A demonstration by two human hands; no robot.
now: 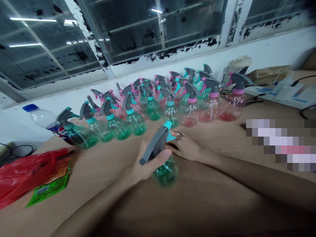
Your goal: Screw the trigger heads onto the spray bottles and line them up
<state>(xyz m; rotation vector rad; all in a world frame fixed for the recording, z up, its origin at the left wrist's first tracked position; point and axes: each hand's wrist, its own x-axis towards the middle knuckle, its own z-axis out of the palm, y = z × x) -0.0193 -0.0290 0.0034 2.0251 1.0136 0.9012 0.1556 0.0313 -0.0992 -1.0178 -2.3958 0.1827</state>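
Observation:
A clear green spray bottle [166,172] with a grey and turquoise trigger head stands tilted in front of me, near the middle of the table. My left hand [150,164] is wrapped around its neck, with the thumb across the near side. On the right of the bottle, my right hand [184,146] has its fingers curled in at the turquoise trigger and neck. Part of those fingertips is hidden behind the head and trigger. Just beyond both hands stands another green spray bottle [171,115] in a crowd of several green and pink ones.
Several spray bottles fill the back by the wall, among them a pink one [229,108]. At left lie a Pepsi bottle [45,118], a red plastic bag [27,171] and a green packet [49,191]. Right back holds a coffee container [235,67], cables and a white power strip [271,90].

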